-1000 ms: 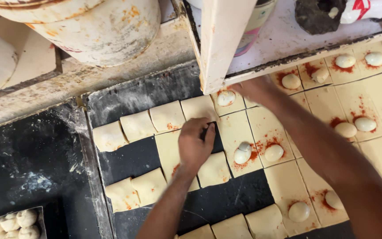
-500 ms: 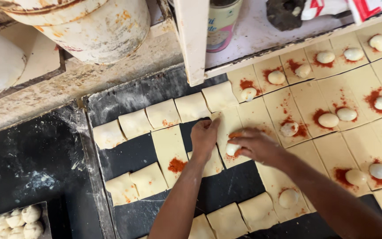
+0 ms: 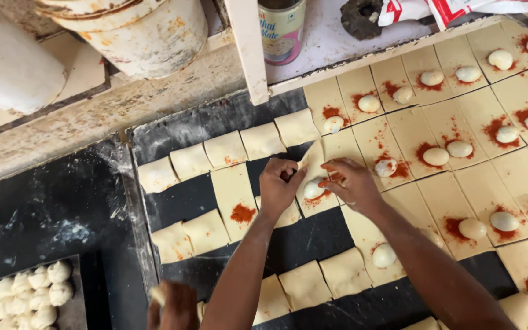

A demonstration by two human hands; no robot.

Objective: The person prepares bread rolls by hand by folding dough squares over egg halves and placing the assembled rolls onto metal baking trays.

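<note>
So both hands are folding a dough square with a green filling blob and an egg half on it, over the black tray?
Not quite: the filling is red, not green. The head view shows the left hand and right hand lifting the edges of a dough square that carries an egg half on a red smear, over the black tray.

A flour-dusted black tabletop (image 3: 38, 220) meets a worn, pale ledge (image 3: 93, 116). A stained white bucket (image 3: 135, 30) and a tin can (image 3: 282, 30) stand behind a white post (image 3: 249, 49), evenly lit.
</note>
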